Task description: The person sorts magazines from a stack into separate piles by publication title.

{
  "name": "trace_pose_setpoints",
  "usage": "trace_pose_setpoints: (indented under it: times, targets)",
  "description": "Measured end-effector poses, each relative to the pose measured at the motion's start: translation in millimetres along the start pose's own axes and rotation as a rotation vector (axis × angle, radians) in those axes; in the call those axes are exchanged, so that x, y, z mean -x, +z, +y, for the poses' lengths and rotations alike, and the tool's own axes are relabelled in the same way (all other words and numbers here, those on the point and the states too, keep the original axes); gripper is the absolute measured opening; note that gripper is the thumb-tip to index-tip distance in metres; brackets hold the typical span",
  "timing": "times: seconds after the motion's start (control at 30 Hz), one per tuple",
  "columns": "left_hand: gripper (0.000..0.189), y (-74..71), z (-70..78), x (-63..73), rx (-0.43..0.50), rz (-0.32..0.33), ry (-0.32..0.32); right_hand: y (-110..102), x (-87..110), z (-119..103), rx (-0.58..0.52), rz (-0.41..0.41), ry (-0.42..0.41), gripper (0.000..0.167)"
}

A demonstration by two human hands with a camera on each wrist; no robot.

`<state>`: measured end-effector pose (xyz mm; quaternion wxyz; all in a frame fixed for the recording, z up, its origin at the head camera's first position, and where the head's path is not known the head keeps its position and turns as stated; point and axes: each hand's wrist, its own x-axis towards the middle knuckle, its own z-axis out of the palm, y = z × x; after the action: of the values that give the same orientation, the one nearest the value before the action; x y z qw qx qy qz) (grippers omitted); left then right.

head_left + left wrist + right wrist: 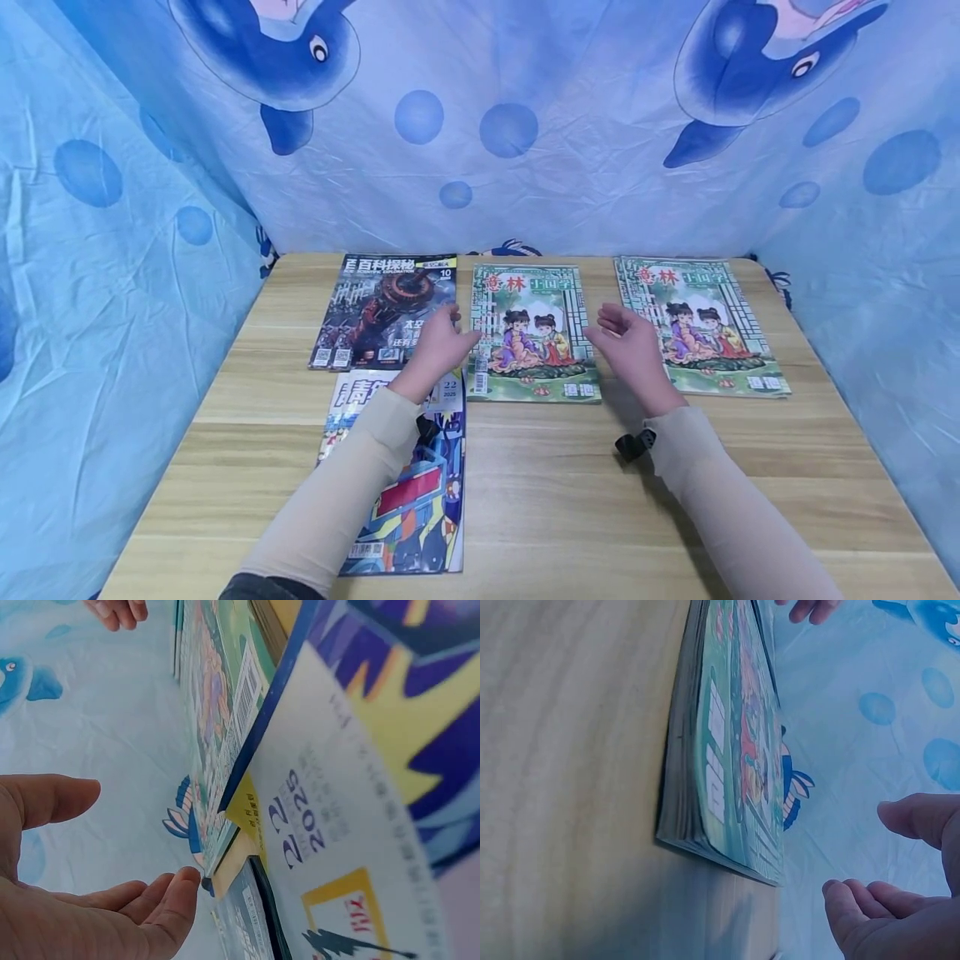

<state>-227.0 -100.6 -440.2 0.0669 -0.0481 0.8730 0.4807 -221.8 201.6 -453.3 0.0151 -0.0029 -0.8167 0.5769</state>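
A green magazine (536,333) with two cartoon figures on its cover lies at the back middle of the table, between my two hands. In the right wrist view its thick page edge (681,772) suggests a stack. My left hand (441,346) is held over the dark magazine (390,308) by the green one's left side, thumb and fingers apart and nothing between them. To the right, my right hand (632,350) hovers between the middle magazine and a second green magazine (701,325) with the same cover. Its fingers are loosely bent and hold nothing.
A colourful magazine (450,533) marked 2025 lies at the front left, partly under my left forearm. The wooden table (555,500) is bordered by blue dolphin-print cloth (600,200) at the back and both sides.
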Motion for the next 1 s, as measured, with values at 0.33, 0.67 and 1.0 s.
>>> trace_pose_setpoints:
  times: [0.33, 0.67, 1.0]
  targets:
    - [0.076, 6.3, 4.2, -19.6, -0.024, -0.035, -0.041, 3, -15.6, 3, 0.028, -0.047, 0.069, 0.067]
    - [0.078, 9.3, -0.9, -39.1, -0.063, -0.072, -0.104, 7, -29.3, 8, 0.070, -0.097, 0.158, 0.072]
    - [0.068, 14.1, 4.1, -45.7, -0.110, -0.073, -0.102, 10, -36.8, 6, 0.195, -0.147, 0.223, 0.079]
